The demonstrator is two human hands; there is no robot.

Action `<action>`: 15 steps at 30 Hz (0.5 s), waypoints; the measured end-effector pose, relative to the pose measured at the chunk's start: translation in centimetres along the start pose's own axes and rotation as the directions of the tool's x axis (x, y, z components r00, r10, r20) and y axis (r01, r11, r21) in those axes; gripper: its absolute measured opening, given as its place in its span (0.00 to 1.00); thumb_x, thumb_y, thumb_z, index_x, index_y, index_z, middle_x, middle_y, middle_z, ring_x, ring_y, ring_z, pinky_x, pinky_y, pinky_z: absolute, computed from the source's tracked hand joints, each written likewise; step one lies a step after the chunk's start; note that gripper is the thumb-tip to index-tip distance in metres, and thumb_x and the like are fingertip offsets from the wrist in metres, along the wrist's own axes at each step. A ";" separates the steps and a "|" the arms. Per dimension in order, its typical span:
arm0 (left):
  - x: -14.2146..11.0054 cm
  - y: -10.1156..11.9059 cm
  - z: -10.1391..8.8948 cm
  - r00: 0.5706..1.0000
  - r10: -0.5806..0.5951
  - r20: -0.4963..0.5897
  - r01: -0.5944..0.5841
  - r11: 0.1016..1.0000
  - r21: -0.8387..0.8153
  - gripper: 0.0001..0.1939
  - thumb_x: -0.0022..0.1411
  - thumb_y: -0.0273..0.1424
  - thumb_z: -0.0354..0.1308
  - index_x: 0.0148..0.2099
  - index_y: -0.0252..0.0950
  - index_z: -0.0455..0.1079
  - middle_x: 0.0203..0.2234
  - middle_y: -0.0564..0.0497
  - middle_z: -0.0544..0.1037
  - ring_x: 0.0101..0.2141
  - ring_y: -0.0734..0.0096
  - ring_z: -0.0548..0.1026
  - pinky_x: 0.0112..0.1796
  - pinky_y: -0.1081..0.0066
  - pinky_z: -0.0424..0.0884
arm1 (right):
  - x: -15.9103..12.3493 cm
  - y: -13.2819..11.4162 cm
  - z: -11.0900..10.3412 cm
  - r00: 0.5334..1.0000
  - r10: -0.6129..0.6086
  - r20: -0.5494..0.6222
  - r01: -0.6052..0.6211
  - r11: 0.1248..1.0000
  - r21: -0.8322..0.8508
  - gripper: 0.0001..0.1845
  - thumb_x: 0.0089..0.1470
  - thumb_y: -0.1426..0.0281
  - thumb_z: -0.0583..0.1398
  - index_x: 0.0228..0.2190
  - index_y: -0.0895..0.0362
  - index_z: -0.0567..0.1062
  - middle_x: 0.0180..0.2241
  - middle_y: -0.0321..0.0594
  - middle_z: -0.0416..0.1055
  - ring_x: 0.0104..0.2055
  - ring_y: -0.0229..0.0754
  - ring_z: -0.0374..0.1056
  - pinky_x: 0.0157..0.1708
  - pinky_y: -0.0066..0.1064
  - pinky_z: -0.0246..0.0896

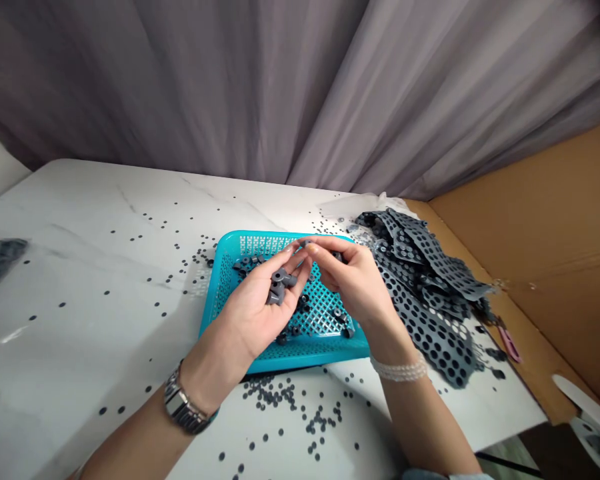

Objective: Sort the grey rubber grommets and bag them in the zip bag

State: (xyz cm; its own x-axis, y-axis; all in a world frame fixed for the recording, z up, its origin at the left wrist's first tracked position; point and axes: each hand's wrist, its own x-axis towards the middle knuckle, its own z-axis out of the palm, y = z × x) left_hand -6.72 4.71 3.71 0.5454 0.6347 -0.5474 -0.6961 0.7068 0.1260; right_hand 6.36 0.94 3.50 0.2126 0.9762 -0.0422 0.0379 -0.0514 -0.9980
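My left hand (253, 303) is palm up over a turquoise basket (280, 360), its fingers curled around several small dark grey rubber caps (279, 287). My right hand (353, 273) meets its fingertips above the basket. Its thumb and forefinger pinch a small dark piece (307, 244), mostly covered by the fingers, that looks like another cap. More loose caps (339, 315) lie on the basket's lattice floor, partly hidden by my hands.
Perforated grey rubber sheets (430, 280) are heaped at the right, beside a cardboard panel (540, 240) and a pink-handled tool (509, 341). Small black discs (275, 393) are scattered over the white marbled table (95, 300). A dark bag (0, 263) lies at the left edge.
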 end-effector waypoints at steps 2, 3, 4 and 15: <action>0.0 0.1 0.1 1.000 0.003 0.025 -0.003 1.000 0.001 0.14 0.65 0.18 0.48 0.50 0.25 0.69 0.40 0.38 0.79 0.41 0.65 0.79 0.45 0.69 0.76 | 0.2 -0.1 -0.3 0.988 0.116 0.107 -0.143 0.946 0.290 0.11 0.53 0.62 0.61 0.31 0.58 0.75 0.16 0.24 0.45 0.17 0.28 0.35 0.14 0.24 0.32; 0.0 0.2 0.1 0.999 0.003 0.034 -0.003 1.000 0.006 0.16 0.65 0.19 0.48 0.53 0.25 0.68 0.42 0.37 0.79 0.44 0.63 0.78 0.47 0.68 0.75 | 0.4 -0.1 -0.5 0.974 0.152 0.169 -0.209 0.891 0.404 0.11 0.54 0.62 0.61 0.29 0.58 0.74 0.17 0.24 0.44 0.17 0.28 0.33 0.13 0.23 0.30; -0.1 0.3 0.1 0.999 0.005 0.037 -0.005 1.000 0.011 0.17 0.65 0.19 0.47 0.54 0.25 0.66 0.45 0.36 0.78 0.45 0.63 0.77 0.48 0.68 0.75 | 0.5 -0.2 -0.7 0.958 0.176 0.226 -0.268 0.833 0.484 0.11 0.54 0.63 0.60 0.28 0.58 0.73 0.18 0.25 0.44 0.17 0.28 0.32 0.13 0.22 0.30; -0.1 1.0 -0.4 0.990 0.005 0.138 -0.007 1.000 0.019 0.24 0.65 0.26 0.42 0.60 0.20 0.62 0.49 0.33 0.75 0.51 0.56 0.73 0.50 0.62 0.72 | 0.5 -0.6 -1.2 0.965 0.190 0.180 -0.260 0.777 0.573 0.14 0.51 0.63 0.55 0.21 0.59 0.71 0.22 0.35 0.60 0.17 0.29 0.48 0.12 0.22 0.32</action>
State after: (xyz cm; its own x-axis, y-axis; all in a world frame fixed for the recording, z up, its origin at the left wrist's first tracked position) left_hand -7.64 5.21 3.52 0.6015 0.6749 -0.4274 -0.6909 0.7081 0.1459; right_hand 7.61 1.17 4.11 0.0368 0.9702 -0.2394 -0.5853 -0.1733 -0.7921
